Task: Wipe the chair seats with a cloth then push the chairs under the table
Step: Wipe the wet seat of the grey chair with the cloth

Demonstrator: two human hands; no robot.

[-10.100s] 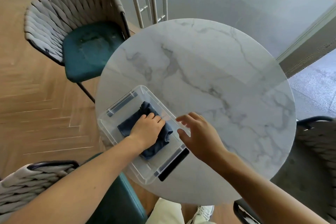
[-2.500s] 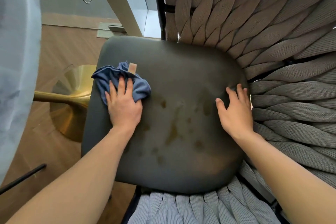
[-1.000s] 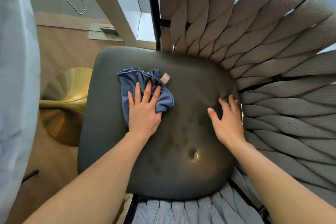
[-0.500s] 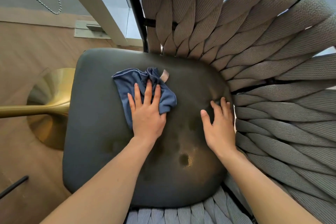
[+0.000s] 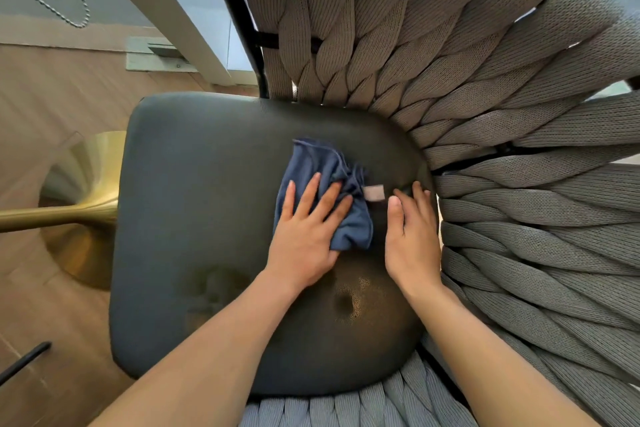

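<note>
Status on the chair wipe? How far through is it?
Done: nothing looks finished. In hand: the left hand presses the blue cloth flat on the dark seat, near its right edge; the right hand rests flat on the seat beside it. Left: brownish stains still show near the front of the seat; this chair is not pushed under the table, whose gold base stands off to the left. Other chairs are out of view.

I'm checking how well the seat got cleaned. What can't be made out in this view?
- Seat under the blue cloth and left hand: hidden, head view.
- Seat edge under the right hand: covered.
- Dark patches near the front: stains, damp or shadow, cannot tell.
- Chair legs: hidden by the seat.
- Table top: out of frame; only the gold base shows.
</note>
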